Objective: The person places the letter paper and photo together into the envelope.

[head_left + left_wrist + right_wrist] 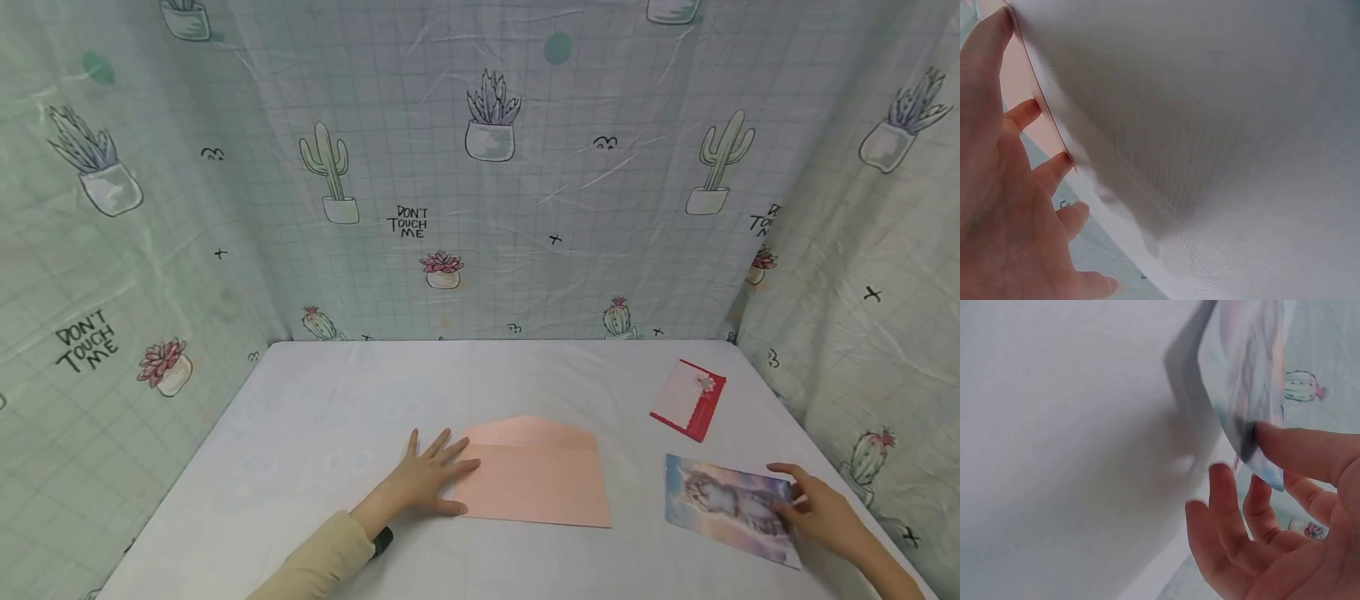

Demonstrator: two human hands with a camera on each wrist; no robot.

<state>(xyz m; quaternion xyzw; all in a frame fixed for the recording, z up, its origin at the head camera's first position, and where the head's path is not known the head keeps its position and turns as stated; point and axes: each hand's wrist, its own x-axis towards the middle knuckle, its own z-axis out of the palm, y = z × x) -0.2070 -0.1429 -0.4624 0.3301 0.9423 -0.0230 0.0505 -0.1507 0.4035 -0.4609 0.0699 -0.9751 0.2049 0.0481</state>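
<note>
A peach-pink envelope [532, 483] lies on the white table with its flap opened away from the person. My left hand [427, 482] is spread at its left edge, fingertips and thumb touching the paper. In the left wrist view, fingers [1054, 172] of that hand meet the envelope's edge [1029, 72]. Over at the right, my right hand [821, 508] pinches the right end of a card with a kitten picture [731, 504]. The right wrist view has the thumb [1304, 450] on one face of this card [1241, 381] and fingers behind it.
Behind the kitten card lies a red and pale pink card [688, 400] with a flower on it. The white table [337, 392] is enclosed at the back and both sides by a cloth [555, 183] printed with cacti and pots.
</note>
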